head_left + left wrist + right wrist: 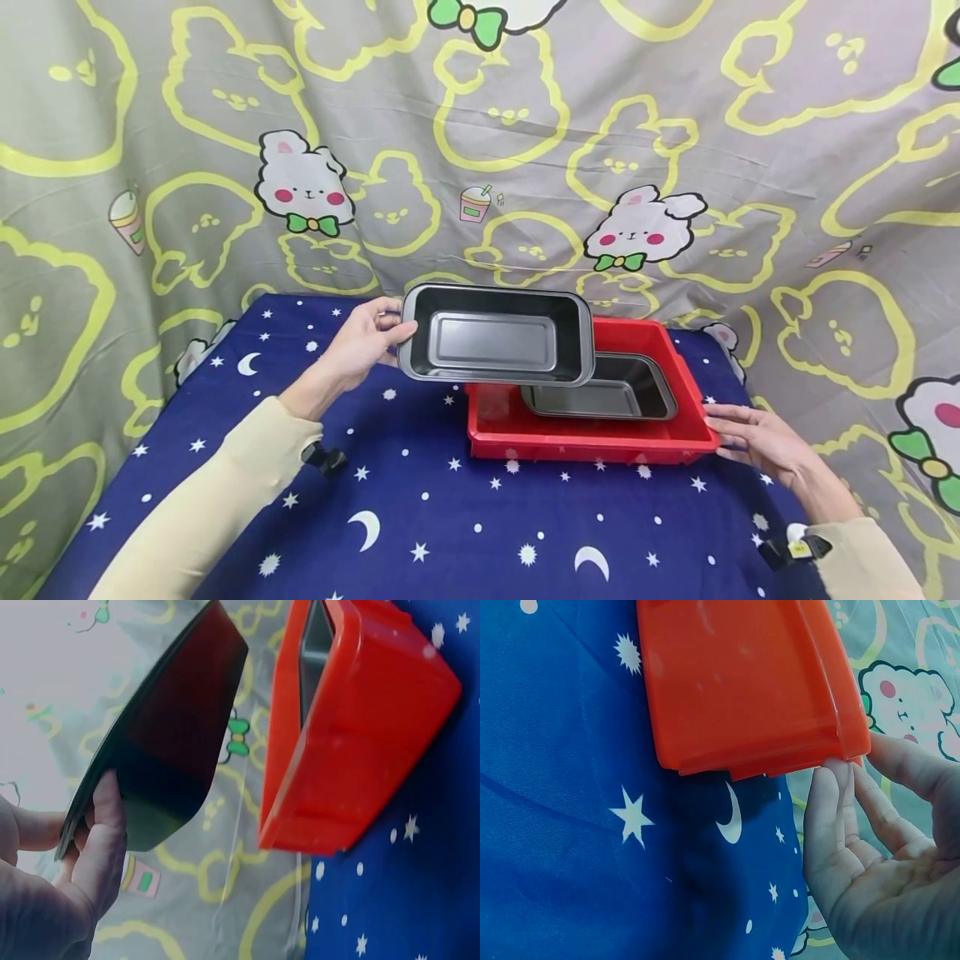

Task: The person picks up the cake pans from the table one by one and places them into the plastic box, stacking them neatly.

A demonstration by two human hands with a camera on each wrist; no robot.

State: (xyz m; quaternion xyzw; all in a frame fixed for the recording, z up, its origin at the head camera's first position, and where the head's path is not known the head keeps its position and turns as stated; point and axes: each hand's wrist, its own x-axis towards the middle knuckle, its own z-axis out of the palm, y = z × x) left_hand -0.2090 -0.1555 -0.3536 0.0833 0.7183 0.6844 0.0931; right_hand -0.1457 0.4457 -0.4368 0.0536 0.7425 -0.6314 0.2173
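Note:
My left hand (365, 337) pinches the left end of a dark metal loaf pan (491, 342), thumb on the rim and fingers behind. The pan is tilted, its hollow facing the head camera, and overlaps the back left of a red plastic tray (592, 450). A second dark loaf pan (654, 387) lies inside that tray, partly hidden behind the raised one. At the tray's right end, my right hand (772, 442) holds the rim; in the right wrist view the thumb (907, 761) is at the upper edge and the other fingertips are under the lip.
A dark blue cloth (442, 533) with white stars and moons covers the table. Close behind it hangs a grey curtain (405, 92) with cartoon animals. Dark straps with small devices (797, 546) sit at both wrists.

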